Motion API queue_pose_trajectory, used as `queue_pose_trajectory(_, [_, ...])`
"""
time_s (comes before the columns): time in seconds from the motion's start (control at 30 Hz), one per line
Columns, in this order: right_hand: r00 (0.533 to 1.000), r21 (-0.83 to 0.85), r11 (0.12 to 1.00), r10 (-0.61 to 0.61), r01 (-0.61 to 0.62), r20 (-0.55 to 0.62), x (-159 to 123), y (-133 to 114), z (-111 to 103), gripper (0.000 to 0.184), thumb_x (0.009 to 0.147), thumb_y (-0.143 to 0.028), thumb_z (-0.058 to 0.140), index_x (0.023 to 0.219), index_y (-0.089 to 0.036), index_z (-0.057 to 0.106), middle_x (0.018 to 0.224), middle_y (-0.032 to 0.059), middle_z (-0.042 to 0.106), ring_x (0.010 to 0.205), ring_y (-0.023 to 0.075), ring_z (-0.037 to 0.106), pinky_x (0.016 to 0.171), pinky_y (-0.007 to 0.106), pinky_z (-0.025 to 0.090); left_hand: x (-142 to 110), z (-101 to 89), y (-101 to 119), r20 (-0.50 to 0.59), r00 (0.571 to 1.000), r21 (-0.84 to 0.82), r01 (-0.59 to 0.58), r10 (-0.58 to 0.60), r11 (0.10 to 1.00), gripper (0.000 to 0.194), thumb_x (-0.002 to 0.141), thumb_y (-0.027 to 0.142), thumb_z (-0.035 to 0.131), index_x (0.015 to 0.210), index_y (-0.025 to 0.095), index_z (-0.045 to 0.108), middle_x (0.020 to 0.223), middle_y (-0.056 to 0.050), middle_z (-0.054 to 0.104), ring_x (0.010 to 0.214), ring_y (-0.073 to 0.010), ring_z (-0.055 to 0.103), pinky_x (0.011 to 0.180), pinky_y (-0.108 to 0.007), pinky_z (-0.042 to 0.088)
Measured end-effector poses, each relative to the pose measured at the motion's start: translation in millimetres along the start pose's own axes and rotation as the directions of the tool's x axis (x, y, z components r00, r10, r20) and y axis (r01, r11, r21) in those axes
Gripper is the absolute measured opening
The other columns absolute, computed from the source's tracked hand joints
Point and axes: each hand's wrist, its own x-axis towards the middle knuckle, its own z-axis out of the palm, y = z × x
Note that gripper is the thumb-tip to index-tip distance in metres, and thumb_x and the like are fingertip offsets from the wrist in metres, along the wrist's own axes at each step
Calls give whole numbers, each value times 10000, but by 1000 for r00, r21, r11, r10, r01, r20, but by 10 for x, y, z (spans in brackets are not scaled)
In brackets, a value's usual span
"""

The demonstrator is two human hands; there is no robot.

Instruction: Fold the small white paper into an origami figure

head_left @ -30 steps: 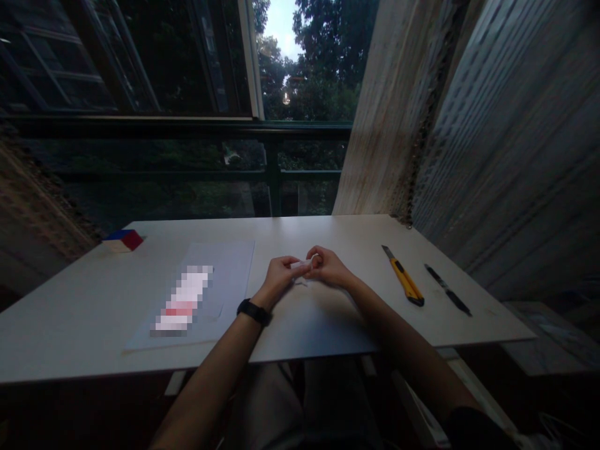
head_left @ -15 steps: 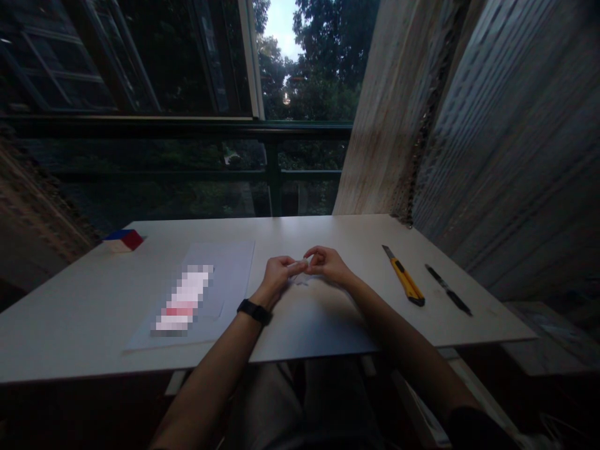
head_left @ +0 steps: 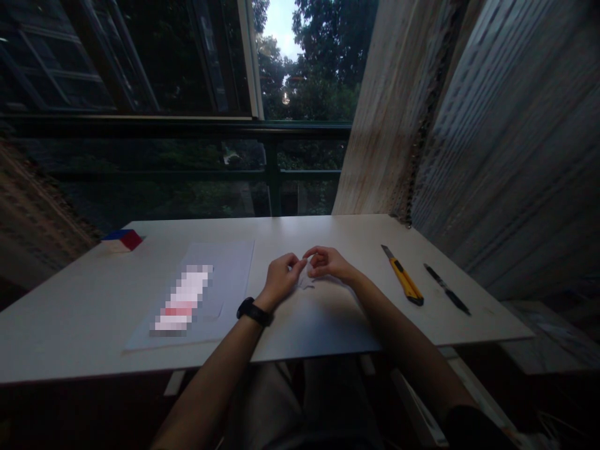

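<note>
Dim room, lit from the window (head_left: 307, 94)
Sky (head_left: 282, 37) glares pale between dark trees (head_left: 335, 56); the table (head_left: 323, 334) takes soft grey light, a faint shadow near the right hand (head_left: 330, 262). The right curtain (head_left: 520, 119) smears toward the edge, lower corners are near black; one patch (head_left: 182, 299) is pixelated.
</note>
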Motion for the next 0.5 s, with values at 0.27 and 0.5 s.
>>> queue_pose_trajectory(0.27, [1000,48,999,-1,2,-19,26,116,126,445,509,-233,762,901,-161,565,576,-66,559,464,65,479,469,205,401,-13,14,9,31,999,14,-35,35,999,288,758,398,523,577,176,549,548,11,523,581,-125,460,554,-230,314])
queue_pose_trajectory(0.5, [999,58,998,-29,32,-42,16,106,153,476,497,-247,765,918,-165,558,558,-62,572,465,74,487,465,201,385,-29,24,15,-1,996,44,-91,91,995,255,774,357,521,591,181,546,601,1,540,610,-129,475,575,-234,326])
